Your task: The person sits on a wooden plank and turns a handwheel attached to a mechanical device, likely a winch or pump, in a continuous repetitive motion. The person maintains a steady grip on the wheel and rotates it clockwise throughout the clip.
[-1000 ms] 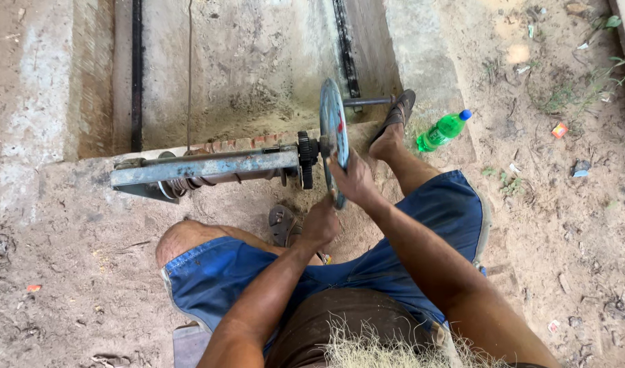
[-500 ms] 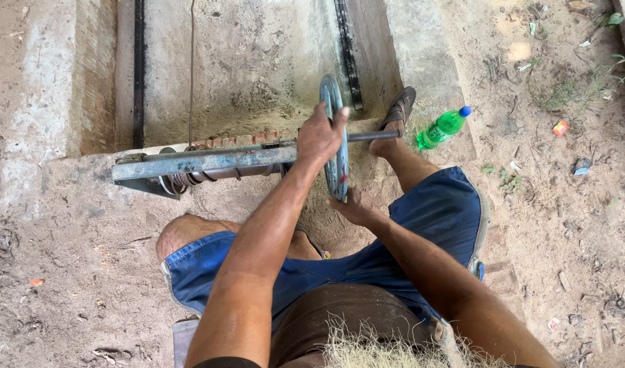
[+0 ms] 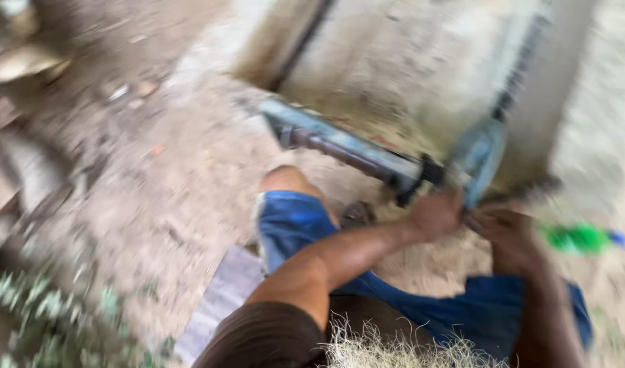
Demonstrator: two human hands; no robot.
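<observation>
The picture is very blurry, so I can only tell the big things. I sit on the dirt ground (image 3: 156,204) in blue shorts (image 3: 292,225), with one bare knee (image 3: 285,178) up.

My left hand (image 3: 435,215) is just under the grey metal wheel (image 3: 479,163) and touches its lower edge. The fingers look curled, but the blur hides them — I cannot tell if they grip the wheel or only press on it. My right hand (image 3: 507,232) is just beside the left one, right below the wheel too. I cannot tell how far open it is or if it holds anything.

The wheel stands on its edge at the end of a long metal bar (image 3: 340,146). The bar is grey-blue with a dark rod along it, and it runs up and to the left from the wheel, lying on the edge of a concrete channel (image 3: 408,61).

A green plastic bottle (image 3: 578,238) with a blue cap lies on the ground near my right hand — not touching it. A flat grey board (image 3: 220,300) lies by my left leg. Some dry grass (image 3: 387,351) shows at the bottom.
</observation>
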